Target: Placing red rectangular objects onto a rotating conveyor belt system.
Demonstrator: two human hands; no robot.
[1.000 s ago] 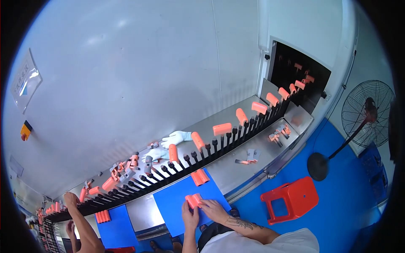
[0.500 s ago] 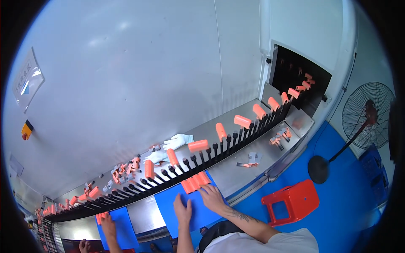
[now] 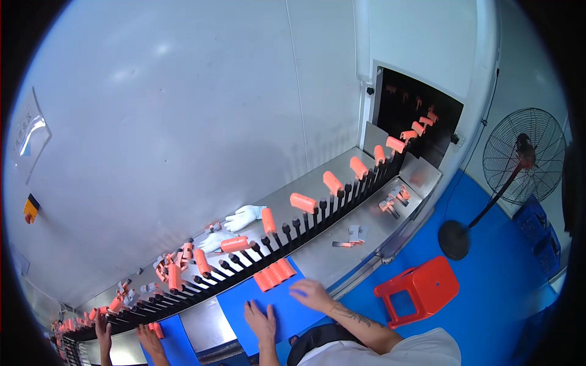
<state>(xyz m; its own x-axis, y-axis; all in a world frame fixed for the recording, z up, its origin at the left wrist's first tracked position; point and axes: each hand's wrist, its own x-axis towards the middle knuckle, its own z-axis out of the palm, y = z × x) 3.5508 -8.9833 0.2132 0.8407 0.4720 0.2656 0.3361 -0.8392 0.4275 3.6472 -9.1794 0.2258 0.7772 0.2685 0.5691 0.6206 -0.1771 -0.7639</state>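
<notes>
My left hand (image 3: 260,321) rests over the blue mat (image 3: 233,297), its fingers spread and nothing in them. To its right, my right hand (image 3: 311,295) hovers at the mat's right edge, open with fingers stretched left. Just beyond both hands, a row of several curved orange shells (image 3: 274,274) lies side by side at the mat's far end. Neither hand touches them. Behind the mat runs a line of black posts (image 3: 307,227), some carrying similar orange shells (image 3: 303,202) at differing angles.
Left of me, a co-worker's hands (image 3: 151,340) are by another blue mat (image 3: 177,334). White gloves (image 3: 244,218) and a pile of orange and grey parts (image 3: 174,262) lie behind the posts. More grey pieces (image 3: 359,233) sit right. A red stool (image 3: 421,287) and black fan (image 3: 524,155) stand right.
My right hand has let go of the shell row and drawn back right. My left hand's fingers have spread. Shells on the posts have moved left. One co-worker's hand has risen toward the posts.
</notes>
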